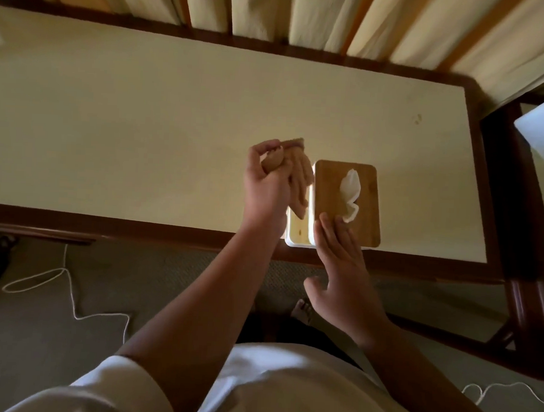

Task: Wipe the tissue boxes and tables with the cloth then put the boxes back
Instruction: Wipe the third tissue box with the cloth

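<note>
A: Where's the box [365,182] now?

B: Centre-right of frame, on the tabletop [143,120], right by its lower edge. Wood lid up, tissue [349,191] poking out of the slot.

A: And the hands?

B: Left grip [267,186] is curled round the cloth [299,175], thumb & fingers pinching the bunched end. The loose part hangs against the box's left wall. Right grip [340,266] is spread flat, fingers straight, tips pressing the lid's lower-left corner. It holds nothing.

A: Which step, d'you reckon?

B: Wiping the box's side, I'd say. Tabletop wipe & putting the box back look not yet done, tho I can't be sure.

A: How to do it well, then?

B: Box sits v. close to the edge, so the flat hand matters. Press straight down, not toward the bottom of frame, or it could slide off. Run the cloth along the white wall in full-length strokes, then do the other walls. More cloth laid flat would help. Bunched like that, prob. only a strip touches. On the lid, go round the tissue so it isn't dragged out. Can't tell if the lid is loose, so no hard sideways shove.
</note>
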